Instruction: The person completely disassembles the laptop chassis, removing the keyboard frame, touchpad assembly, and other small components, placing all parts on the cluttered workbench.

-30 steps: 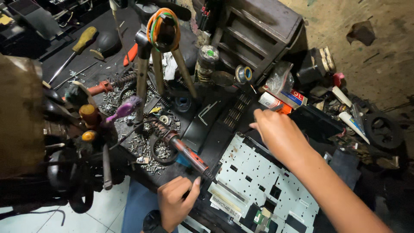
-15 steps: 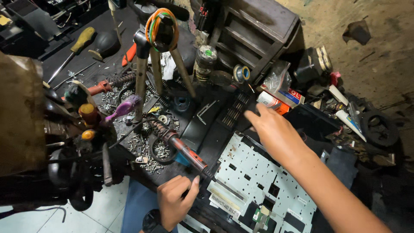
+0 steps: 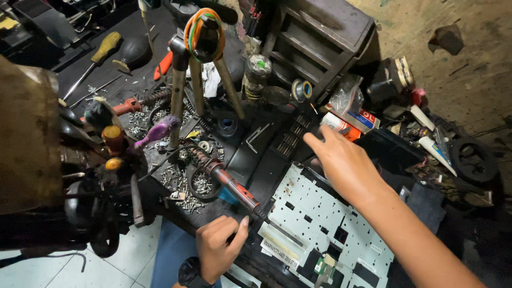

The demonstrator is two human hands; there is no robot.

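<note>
A perforated metal chassis plate (image 3: 325, 224) lies flat at the near edge of the cluttered counter (image 3: 256, 154). The left hand (image 3: 218, 248) rests curled at the plate's left corner, thumb up, just below a soldering iron (image 3: 226, 181); whether it grips anything cannot be told. The right hand (image 3: 341, 160) hovers above the plate's far edge, fingers apart, forefinger stretched toward a small red-and-white box (image 3: 349, 124).

Metal plate (image 3: 325, 213) on bench front right, soldering iron (image 3: 224, 178) left of it, tripod stand (image 3: 200, 58) behind, screws (image 3: 178, 176) between.
</note>
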